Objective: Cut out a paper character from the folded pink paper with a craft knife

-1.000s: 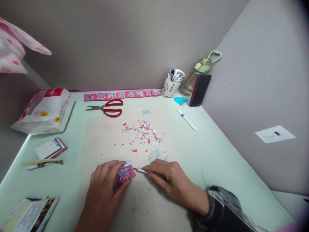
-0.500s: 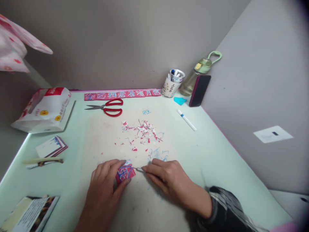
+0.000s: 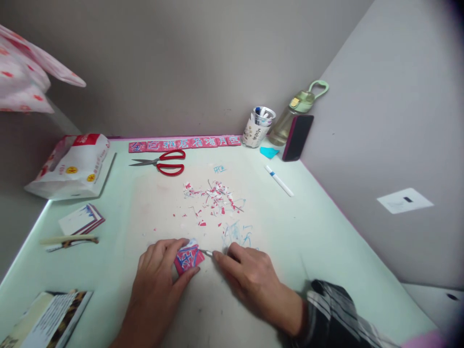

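A small red card (image 3: 188,257) marked with blue and white strokes lies on a pale mint-green desk (image 3: 326,232) edged in pink. Red, white and blue paper scraps (image 3: 213,198) scatter over a cream patch at the centre. Along the far edge runs a pink strip (image 3: 184,143) lettered in blue, with red-handled scissors (image 3: 163,162) just in front. At far right stand a pale green bottle (image 3: 292,116), a dark phone (image 3: 297,137) with magenta trim, a bright blue paper scrap (image 3: 269,152) and a white pen (image 3: 279,181) banded blue. A white bag (image 3: 70,166) with red and yellow print sits at left. A black-and-white plaid sleeve (image 3: 340,319) shows at near right. The walls are grey.
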Demonstrator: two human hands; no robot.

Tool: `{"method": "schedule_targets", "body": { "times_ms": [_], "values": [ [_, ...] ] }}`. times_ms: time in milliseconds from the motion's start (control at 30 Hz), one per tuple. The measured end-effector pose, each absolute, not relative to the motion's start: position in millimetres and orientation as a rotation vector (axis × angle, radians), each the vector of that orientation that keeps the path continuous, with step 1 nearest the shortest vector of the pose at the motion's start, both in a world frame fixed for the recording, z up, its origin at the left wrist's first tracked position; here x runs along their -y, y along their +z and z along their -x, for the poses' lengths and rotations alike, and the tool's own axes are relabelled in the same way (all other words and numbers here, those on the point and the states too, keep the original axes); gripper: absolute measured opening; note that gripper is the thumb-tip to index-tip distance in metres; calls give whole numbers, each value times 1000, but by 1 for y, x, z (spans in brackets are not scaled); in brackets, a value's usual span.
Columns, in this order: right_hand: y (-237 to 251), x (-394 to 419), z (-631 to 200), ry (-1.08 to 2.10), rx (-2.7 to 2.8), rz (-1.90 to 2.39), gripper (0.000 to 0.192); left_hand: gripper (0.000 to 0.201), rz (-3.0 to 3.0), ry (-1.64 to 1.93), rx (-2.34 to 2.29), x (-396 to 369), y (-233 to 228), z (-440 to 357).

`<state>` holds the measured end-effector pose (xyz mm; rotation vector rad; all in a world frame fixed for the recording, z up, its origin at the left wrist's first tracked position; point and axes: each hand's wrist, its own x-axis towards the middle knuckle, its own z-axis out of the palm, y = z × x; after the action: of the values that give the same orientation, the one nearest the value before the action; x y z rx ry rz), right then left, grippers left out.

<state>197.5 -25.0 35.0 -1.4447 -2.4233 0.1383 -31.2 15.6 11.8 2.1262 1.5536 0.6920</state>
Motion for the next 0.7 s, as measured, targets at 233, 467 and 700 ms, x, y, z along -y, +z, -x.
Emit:
{"method": "schedule_targets", "body": {
  "times_ms": [233, 467, 700],
  "values": [
    [35, 30, -193, 85, 2414, 1466, 29, 40, -2086, 700, -1650, -16, 14, 27],
    [31, 32, -192, 91, 2391, 1516, 35, 32, -2082, 714, -1672, -16, 14, 25],
    [32, 33, -191, 54, 2382, 1532, 35, 31, -2120, 731, -1662, -15, 15, 24]
  ]
}}
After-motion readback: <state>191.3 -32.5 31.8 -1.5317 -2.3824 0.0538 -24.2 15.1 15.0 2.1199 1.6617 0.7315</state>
